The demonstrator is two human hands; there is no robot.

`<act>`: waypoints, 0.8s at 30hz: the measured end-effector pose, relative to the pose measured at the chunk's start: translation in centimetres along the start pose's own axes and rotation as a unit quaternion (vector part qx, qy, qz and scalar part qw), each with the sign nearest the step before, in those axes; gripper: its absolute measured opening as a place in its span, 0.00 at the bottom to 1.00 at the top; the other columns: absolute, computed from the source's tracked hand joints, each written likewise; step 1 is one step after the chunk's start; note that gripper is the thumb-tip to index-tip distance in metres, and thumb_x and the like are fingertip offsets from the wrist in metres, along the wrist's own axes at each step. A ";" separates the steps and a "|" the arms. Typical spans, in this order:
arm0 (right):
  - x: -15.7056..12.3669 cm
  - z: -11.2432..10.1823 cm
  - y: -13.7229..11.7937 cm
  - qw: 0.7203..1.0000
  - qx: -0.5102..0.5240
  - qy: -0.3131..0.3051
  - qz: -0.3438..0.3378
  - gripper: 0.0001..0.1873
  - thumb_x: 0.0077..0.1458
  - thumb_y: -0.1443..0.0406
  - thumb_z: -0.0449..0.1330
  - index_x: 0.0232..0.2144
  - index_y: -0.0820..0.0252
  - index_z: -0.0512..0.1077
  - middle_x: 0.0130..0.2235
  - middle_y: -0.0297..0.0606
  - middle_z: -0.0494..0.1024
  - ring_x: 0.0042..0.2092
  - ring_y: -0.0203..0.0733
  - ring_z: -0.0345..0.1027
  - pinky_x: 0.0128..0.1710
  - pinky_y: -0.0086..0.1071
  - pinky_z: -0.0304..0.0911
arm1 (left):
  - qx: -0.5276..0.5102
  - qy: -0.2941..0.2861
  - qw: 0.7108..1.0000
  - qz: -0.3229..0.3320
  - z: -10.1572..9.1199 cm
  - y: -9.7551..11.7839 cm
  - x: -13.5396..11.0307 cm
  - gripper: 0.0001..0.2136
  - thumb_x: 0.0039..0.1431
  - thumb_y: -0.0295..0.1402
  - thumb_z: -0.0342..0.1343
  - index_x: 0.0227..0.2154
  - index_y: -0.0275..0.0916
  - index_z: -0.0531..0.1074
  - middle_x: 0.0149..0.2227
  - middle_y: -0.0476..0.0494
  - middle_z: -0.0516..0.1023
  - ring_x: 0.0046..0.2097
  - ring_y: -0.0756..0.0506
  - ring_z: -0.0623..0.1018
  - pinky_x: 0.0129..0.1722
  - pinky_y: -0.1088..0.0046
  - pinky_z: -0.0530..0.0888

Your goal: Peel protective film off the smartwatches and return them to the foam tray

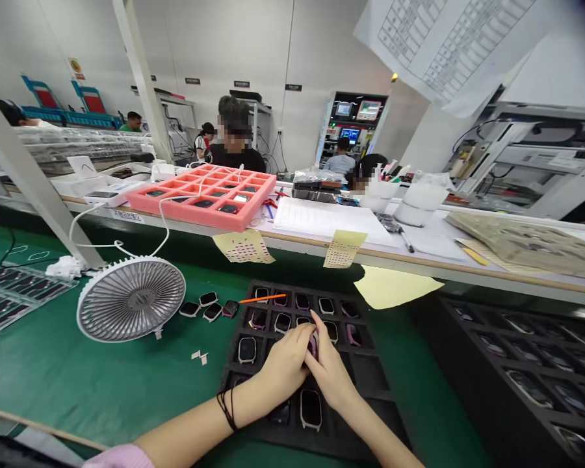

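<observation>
Between the hands (285,357) (332,370), a purple watch (313,346) is partly hidden.

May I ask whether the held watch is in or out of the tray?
Out: the left hand and right hand hold the purple watch above the black tray.

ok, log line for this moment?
left hand: holding purple watch case | right hand: holding same case | below: black compartment tray | nearby: fan

One held watch (313,346) — four loose watches (212,312)
</observation>
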State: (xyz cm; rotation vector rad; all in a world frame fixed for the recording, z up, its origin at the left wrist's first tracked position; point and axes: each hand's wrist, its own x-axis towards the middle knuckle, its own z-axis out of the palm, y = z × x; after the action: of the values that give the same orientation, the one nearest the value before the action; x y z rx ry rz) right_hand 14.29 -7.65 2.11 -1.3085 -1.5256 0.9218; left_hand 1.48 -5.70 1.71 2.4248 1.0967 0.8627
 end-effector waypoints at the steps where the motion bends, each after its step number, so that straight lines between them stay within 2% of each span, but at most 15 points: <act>1: 0.4 0.1 0.3 1.000 0.006 -0.002 0.002 0.35 0.53 0.61 0.58 0.62 0.53 0.53 0.61 0.44 0.60 0.61 0.49 0.56 0.59 0.50 0.49 | 0.003 0.005 1.000 -0.004 0.2 -0.4 0.3 0.30 0.42 0.15 0.47 0.53 0.35 0.61 0.53 0.36 0.70 0.53 0.40 0.71 0.52 0.58 0.71; 3: 1.1 0.1 0.8 0.999 0.037 -0.013 -0.002 0.35 0.52 0.61 0.60 0.61 0.53 0.55 0.59 0.44 0.62 0.60 0.49 0.56 0.60 0.51 0.48 | 0.003 0.017 1.000 -0.013 0.0 -1.2 0.8 0.27 0.42 0.16 0.49 0.49 0.36 0.65 0.50 0.38 0.73 0.49 0.41 0.74 0.49 0.59 0.73; 5: 1.7 -0.1 1.1 0.994 0.103 -0.032 0.004 0.36 0.51 0.61 0.61 0.60 0.54 0.56 0.53 0.44 0.69 0.56 0.48 0.62 0.57 0.50 0.52 | -0.011 0.037 0.999 -0.024 -0.6 -1.8 0.9 0.23 0.42 0.18 0.53 0.45 0.36 0.68 0.45 0.39 0.76 0.45 0.41 0.75 0.45 0.61 0.75; 8: 2.1 -0.4 1.3 0.964 0.240 -0.080 0.078 0.34 0.49 0.59 0.63 0.58 0.55 0.60 0.44 0.41 0.74 0.43 0.45 0.71 0.44 0.45 0.66 | -0.057 0.075 0.995 -0.033 -1.4 -2.5 0.8 0.19 0.41 0.24 0.59 0.41 0.36 0.70 0.40 0.42 0.77 0.42 0.42 0.76 0.42 0.65 0.75; 10: 2.1 -0.4 1.4 0.943 0.293 -0.091 0.130 0.30 0.46 0.58 0.65 0.52 0.56 0.66 0.45 0.41 0.74 0.39 0.43 0.72 0.37 0.39 0.69 | -0.088 0.084 0.992 -0.028 -1.6 -2.8 0.7 0.19 0.42 0.25 0.60 0.42 0.36 0.70 0.40 0.42 0.77 0.42 0.43 0.76 0.43 0.66 0.74; 12: 2.0 -0.2 1.5 0.936 0.307 -0.073 0.159 0.27 0.45 0.58 0.66 0.48 0.57 0.68 0.44 0.41 0.74 0.37 0.41 0.72 0.35 0.36 0.69 | -0.110 0.071 0.991 -0.032 -1.4 -3.0 0.7 0.19 0.43 0.25 0.60 0.43 0.36 0.70 0.41 0.42 0.76 0.43 0.44 0.75 0.44 0.67 0.73; 16: 1.6 0.1 2.0 0.930 0.306 -0.059 0.193 0.33 0.48 0.56 0.63 0.56 0.54 0.61 0.41 0.38 0.76 0.35 0.39 0.72 0.37 0.38 0.67 | -0.104 0.019 0.994 -0.039 -0.9 -3.2 0.7 0.22 0.43 0.26 0.62 0.44 0.35 0.70 0.43 0.41 0.76 0.45 0.43 0.74 0.45 0.66 0.73; 19: 1.3 0.0 2.2 0.936 0.292 -0.073 0.182 0.38 0.49 0.55 0.63 0.60 0.51 0.56 0.49 0.40 0.73 0.44 0.43 0.70 0.46 0.42 0.64 | -0.086 -0.012 0.996 0.004 -0.8 -3.2 0.7 0.23 0.45 0.24 0.60 0.47 0.37 0.68 0.47 0.41 0.75 0.49 0.43 0.73 0.48 0.66 0.72; 21: 1.2 -0.2 2.0 0.941 0.283 -0.089 0.162 0.40 0.48 0.55 0.64 0.61 0.49 0.55 0.55 0.40 0.68 0.51 0.45 0.66 0.53 0.43 0.58 | -0.072 -0.023 0.997 0.020 -0.9 -3.2 0.6 0.23 0.47 0.21 0.56 0.48 0.38 0.67 0.48 0.41 0.74 0.50 0.44 0.72 0.49 0.66 0.72; 24: 1.3 -0.8 1.5 0.934 0.301 -0.132 0.141 0.44 0.48 0.56 0.66 0.63 0.49 0.51 0.56 0.41 0.67 0.56 0.45 0.62 0.58 0.41 0.51 | -0.076 -0.009 0.997 0.033 -1.2 -3.3 0.6 0.22 0.48 0.21 0.55 0.48 0.38 0.67 0.48 0.41 0.74 0.50 0.43 0.72 0.49 0.65 0.72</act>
State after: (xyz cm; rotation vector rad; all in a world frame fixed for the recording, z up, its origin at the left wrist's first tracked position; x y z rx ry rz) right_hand 15.49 -6.10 1.22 -0.9816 -1.1118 1.6531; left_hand -0.81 -3.09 1.11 2.3500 0.9138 0.9074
